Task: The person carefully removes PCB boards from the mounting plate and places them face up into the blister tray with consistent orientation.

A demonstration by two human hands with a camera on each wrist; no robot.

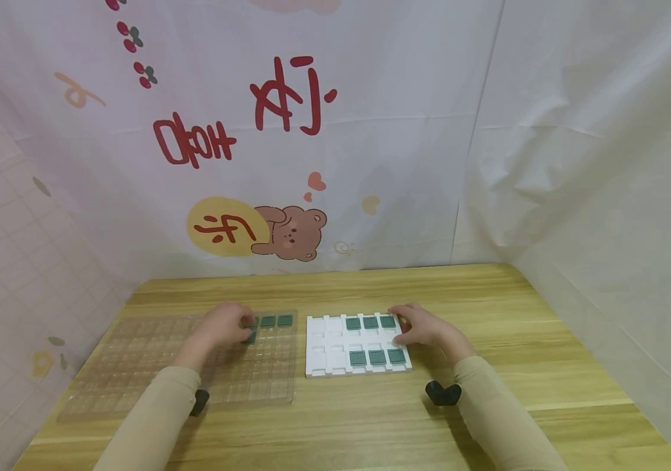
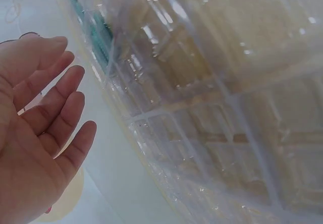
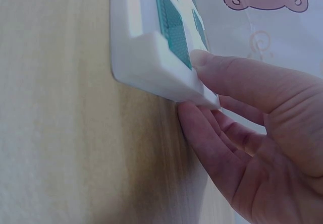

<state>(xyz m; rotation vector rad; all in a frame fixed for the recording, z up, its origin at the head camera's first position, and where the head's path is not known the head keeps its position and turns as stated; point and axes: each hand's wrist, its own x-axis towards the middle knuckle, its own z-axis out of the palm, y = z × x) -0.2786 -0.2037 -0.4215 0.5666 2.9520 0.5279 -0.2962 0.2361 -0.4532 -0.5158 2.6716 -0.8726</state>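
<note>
My left hand point(image 1: 227, 324) is over the clear plastic tray point(image 1: 276, 386), by the small green square circuit boards point(image 1: 285, 320) at its far right corner. In the left wrist view, its fingers point(image 2: 65, 110) are slightly bent, with nothing visible between them. One green board point(image 1: 251, 337) shows beside the fingertips, partly hidden. My right hand point(image 1: 426, 327) holds the right edge of the white tray point(image 1: 326, 340), thumb on top and fingers against the side and underside. This tray bears two rows of green boards point(image 1: 377, 357) in its right part; its left pockets are bare.
Both trays lie on a wood-grain table point(image 1: 359, 425), the clear one left of the white one with a narrow gap between. A printed white curtain point(image 1: 394, 131) hangs behind the table's far edge. A black wrist mount point(image 1: 444, 394) sits under the right forearm.
</note>
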